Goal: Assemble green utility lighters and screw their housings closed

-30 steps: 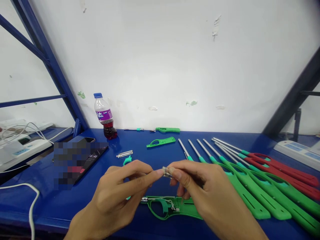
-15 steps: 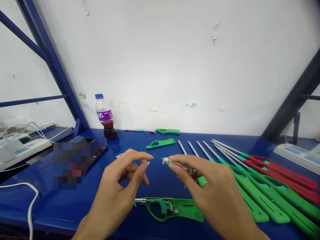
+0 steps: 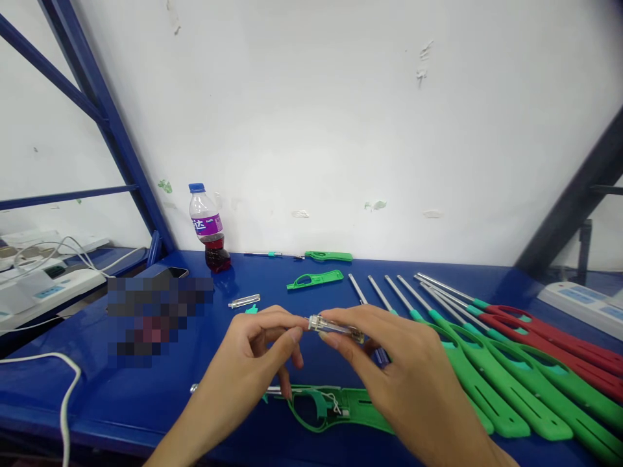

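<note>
Two hands up over the blue table (image 3: 311, 299), close together, mid-scene. Right hand (image 3: 409, 366): closed in a pinch, thumb on near side, index on far side, gripping a clear lighter fuel tank (image 3: 335, 326). Tank is off the table, roughly level, its whitish valve head (image 3: 316, 322) pointing left, other end toward the palm. Left hand (image 3: 253, 357): partly open, fingers loosely curled, index stretched right so its tip meets the valve head, seemingly touching; thumb tip just short of it, on near side. Can't tell if anything tiny sits between that thumb and index. Near side, below both hands: opened green lighter handle shell (image 3: 363, 403), lying flat, with teal trigger (image 3: 320, 405) and thin white wire (image 3: 334, 401) inside; right hand covers part of its right end, left hand covers part of the metal tube on its left. Far left of the hands, second clear tank (image 3: 244, 301) lying on the table. Farther back, loose green half shell (image 3: 316, 279); another green handle (image 3: 328, 256) by the wall, slim metal rod (image 3: 263, 253) left of it. Right side: green-handled lighters (image 3: 509, 420) fanned out, tubes to the far side, red-handled lighters (image 3: 584, 342) beyond them. Drink bottle (image 3: 207, 226) stands far left.
</note>
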Demonstrator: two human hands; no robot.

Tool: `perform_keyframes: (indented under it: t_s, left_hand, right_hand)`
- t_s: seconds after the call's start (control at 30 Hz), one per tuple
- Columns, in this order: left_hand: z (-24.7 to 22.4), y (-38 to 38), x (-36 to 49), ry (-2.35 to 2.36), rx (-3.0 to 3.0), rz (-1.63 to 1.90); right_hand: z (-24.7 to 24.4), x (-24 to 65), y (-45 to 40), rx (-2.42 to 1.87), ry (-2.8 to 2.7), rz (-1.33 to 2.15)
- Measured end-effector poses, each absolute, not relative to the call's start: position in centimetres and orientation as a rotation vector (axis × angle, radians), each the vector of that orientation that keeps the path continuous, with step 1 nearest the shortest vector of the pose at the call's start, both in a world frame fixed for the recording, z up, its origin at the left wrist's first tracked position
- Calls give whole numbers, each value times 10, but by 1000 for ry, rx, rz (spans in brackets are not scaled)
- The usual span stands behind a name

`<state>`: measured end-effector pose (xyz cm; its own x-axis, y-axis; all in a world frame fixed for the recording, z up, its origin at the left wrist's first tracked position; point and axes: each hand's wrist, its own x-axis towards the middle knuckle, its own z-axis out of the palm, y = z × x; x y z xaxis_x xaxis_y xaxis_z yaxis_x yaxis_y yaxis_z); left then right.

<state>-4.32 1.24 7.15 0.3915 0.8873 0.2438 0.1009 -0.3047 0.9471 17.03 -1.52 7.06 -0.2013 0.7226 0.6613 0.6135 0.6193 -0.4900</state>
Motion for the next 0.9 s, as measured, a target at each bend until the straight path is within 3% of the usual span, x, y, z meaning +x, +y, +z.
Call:
perform_keyframes:
  t_s: [0.63,0.9]
  left_hand:
    - [74,5,-37,805,1766,1237]
    - [71,2,-32,828,1839,1324]
  right_hand:
    - [77,171,-19,-1023,-1919,354]
    - [80,179,-19,-1110,-1977,600]
